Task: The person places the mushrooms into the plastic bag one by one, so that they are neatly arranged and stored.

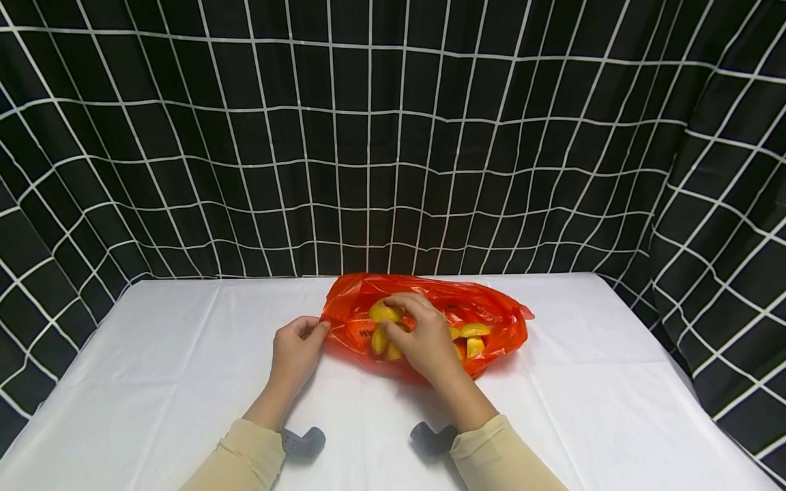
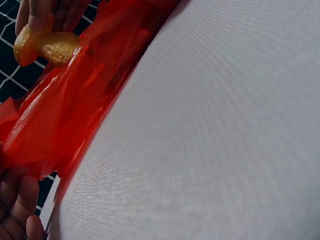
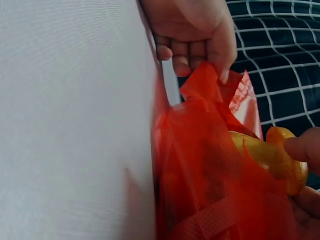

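Observation:
A red plastic bag (image 1: 503, 310) lies mouth open at the back of the table, with several yellow mushroom-shaped pieces inside. My left hand (image 1: 297, 351) pinches the bag's left edge between thumb and fingers. Over the opening, my right hand (image 1: 426, 337) grips a yellow mushroom (image 1: 383, 311) by its cap. In the right wrist view that mushroom (image 3: 265, 155) has its stem pointing down toward the bag, and part of it sits behind the red plastic. Another mushroom (image 1: 475, 339) shows its cap and stem at the bag's right side. My right hand hides part of the contents.
A white cloth (image 1: 202, 382) covers the table. Behind it and along both sides hangs a black curtain (image 1: 381, 136) with a white grid. Grey curved pieces (image 1: 303, 443) sit at both wrists, beside the beige sleeves (image 1: 245, 453).

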A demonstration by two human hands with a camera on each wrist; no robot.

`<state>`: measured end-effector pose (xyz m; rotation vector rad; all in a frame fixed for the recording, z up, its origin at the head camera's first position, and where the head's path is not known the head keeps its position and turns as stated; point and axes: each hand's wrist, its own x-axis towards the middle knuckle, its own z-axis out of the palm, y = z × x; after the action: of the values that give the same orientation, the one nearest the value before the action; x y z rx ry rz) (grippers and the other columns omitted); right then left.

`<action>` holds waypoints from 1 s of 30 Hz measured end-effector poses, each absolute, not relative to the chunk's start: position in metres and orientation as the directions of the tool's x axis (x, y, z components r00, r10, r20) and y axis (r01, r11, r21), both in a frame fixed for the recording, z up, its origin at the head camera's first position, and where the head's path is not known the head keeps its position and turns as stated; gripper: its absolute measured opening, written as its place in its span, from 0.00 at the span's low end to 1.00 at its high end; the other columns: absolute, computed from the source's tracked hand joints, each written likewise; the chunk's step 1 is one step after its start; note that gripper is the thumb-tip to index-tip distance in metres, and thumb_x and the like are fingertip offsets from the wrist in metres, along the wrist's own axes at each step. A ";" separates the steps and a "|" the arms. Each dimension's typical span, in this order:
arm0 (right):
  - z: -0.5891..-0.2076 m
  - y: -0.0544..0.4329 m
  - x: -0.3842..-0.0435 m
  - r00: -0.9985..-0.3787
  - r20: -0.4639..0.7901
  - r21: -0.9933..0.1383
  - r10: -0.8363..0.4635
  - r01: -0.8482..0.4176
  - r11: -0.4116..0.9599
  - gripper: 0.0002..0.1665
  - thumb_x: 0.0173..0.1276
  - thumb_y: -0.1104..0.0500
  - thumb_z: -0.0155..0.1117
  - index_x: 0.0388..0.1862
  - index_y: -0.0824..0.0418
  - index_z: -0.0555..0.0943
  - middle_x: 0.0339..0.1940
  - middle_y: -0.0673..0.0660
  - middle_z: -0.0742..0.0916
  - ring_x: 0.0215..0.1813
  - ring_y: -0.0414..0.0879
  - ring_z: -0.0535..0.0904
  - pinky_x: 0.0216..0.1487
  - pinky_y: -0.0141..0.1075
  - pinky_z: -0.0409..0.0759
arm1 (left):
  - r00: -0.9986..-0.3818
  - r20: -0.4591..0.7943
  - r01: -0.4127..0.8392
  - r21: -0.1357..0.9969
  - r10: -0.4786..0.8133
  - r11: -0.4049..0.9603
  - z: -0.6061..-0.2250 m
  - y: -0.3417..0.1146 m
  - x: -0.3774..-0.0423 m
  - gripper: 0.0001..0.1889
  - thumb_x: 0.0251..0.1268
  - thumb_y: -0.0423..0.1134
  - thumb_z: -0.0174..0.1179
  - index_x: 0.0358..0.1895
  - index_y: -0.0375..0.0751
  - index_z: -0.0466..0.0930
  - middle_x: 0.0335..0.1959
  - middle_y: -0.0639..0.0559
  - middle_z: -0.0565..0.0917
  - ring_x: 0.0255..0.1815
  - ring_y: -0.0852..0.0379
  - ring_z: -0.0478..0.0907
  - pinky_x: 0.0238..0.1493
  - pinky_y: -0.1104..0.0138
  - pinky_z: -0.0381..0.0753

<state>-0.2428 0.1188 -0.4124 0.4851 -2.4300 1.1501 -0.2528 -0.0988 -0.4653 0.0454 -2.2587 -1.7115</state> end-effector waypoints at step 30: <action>-0.422 0.107 -0.239 -0.906 0.376 -0.606 -0.194 -0.399 0.688 0.19 0.61 0.57 0.72 0.52 0.51 0.84 0.55 0.51 0.85 0.61 0.49 0.79 0.63 0.44 0.76 | -0.955 0.219 0.158 0.946 -0.200 0.281 -0.465 -0.099 -0.252 0.09 0.65 0.38 0.63 0.36 0.35 0.86 0.29 0.46 0.85 0.31 0.57 0.76 0.35 0.75 0.76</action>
<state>-0.2390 0.1067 -0.4223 0.4709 -2.6183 1.0370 -0.2521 -0.0986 -0.4651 0.0381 -2.2596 -1.7220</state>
